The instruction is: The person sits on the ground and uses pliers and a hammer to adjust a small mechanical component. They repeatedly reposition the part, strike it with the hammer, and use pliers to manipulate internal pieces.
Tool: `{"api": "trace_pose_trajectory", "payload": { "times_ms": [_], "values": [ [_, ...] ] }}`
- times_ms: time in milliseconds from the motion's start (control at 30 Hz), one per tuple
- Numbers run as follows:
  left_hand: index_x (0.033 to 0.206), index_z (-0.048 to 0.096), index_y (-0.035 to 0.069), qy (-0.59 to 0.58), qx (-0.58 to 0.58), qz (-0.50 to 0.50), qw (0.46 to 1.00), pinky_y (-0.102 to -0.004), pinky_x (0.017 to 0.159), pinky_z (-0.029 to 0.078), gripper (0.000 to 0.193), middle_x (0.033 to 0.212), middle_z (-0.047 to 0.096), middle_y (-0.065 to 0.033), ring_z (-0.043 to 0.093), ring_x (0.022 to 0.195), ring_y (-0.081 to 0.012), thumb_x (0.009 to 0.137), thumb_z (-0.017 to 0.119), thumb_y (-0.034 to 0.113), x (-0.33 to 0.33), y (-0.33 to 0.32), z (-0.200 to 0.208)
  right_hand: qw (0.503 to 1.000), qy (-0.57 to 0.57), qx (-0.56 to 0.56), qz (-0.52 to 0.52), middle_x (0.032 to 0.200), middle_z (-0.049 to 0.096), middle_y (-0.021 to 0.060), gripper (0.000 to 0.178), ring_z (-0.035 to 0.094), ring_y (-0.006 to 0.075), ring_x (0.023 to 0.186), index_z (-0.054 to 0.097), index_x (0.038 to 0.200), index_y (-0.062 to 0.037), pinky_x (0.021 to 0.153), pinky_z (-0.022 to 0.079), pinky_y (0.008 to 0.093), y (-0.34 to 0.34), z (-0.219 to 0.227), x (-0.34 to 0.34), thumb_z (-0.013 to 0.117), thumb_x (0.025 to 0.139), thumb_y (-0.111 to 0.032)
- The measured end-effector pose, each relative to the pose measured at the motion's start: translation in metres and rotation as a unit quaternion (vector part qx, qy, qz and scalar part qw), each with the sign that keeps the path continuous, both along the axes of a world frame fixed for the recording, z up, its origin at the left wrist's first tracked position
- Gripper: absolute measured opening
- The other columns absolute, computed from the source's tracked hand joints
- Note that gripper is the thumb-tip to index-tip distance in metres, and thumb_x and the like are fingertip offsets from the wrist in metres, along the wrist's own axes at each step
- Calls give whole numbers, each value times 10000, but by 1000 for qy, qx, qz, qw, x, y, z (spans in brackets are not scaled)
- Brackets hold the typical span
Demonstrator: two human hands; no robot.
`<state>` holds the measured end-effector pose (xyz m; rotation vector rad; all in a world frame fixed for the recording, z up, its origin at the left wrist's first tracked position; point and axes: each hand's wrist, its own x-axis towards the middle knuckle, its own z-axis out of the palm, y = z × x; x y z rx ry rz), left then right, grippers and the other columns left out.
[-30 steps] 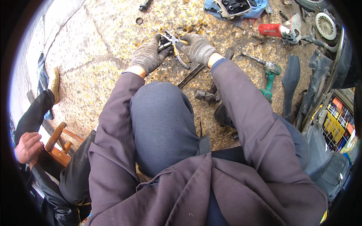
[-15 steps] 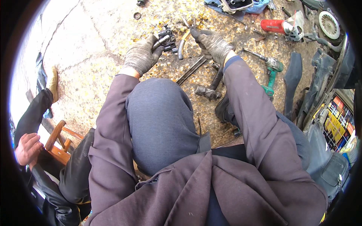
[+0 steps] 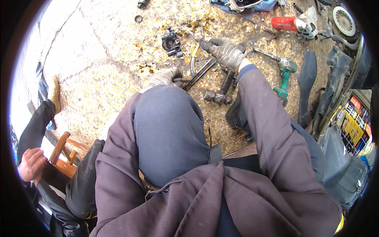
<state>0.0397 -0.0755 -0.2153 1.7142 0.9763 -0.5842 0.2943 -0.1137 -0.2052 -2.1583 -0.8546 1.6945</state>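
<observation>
My right hand [image 3: 226,51], in a grey knit glove with dark fingertips, grips a pair of pliers [image 3: 194,63]. Their thin metal jaws point away from me, and one yellow-and-grey handle hangs free of my fingers. My left hand [image 3: 165,78], gloved alike, is low beside my raised knee, which hides part of it. Its fingers are curled next to the near end of a long metal bar [image 3: 202,73]; what they hold is hidden. Beyond it a black metal part with a round opening [image 3: 170,42] lies on the ground, touched by neither hand.
A hammer [image 3: 219,96] lies below my right hand, a green cordless drill [image 3: 285,75] further right. A red can [image 3: 285,23], a white wheel [image 3: 344,21] and dark plastic panels [image 3: 307,85] line the right. At left, another person's hand [image 3: 31,164] is near a wooden stool [image 3: 61,158].
My left hand has let go of the black part and drawn back toward my knee; the shiny cylinder seen in it is out of sight. My right hand has shifted slightly, keeping the pliers.
</observation>
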Motion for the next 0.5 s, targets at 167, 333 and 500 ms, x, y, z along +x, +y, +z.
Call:
{"api": "trace_pose_trajectory", "payload": {
  "times_ms": [167, 333, 500],
  "values": [
    [1119, 692, 67, -48, 1, 3, 999, -377, 875, 549, 273, 1006, 734, -144, 709, 973, -275, 855, 740, 122, -2, 1, -22, 995, -22, 7, 96, 1336, 591, 259, 972, 568, 327, 1262, 500, 1391, 75, 1077, 438, 407, 8, 14, 17, 713, 804, -671],
    [1261, 594, 84, -24, 29, 1, 999, -352, 922, 542, 410, 1119, 708, -153, 691, 1061, -242, 883, 736, 155, -6, 3, -29, 937, -198, 134, 255, 1159, 689, 216, 808, 656, 326, 1111, 659, 1249, -27, 969, 510, 392, 43, 35, 61, 603, 847, -725],
    [1322, 588, 131, 13, 39, 66, 997, -356, 749, 531, 470, 890, 689, -116, 652, 823, -192, 896, 750, 245, -13, 13, -22, 886, -189, 135, 401, 985, 712, 215, 503, 685, 327, 941, 698, 1100, -21, 831, 518, 395, 80, 85, 109, 677, 900, -482]
  ]
}}
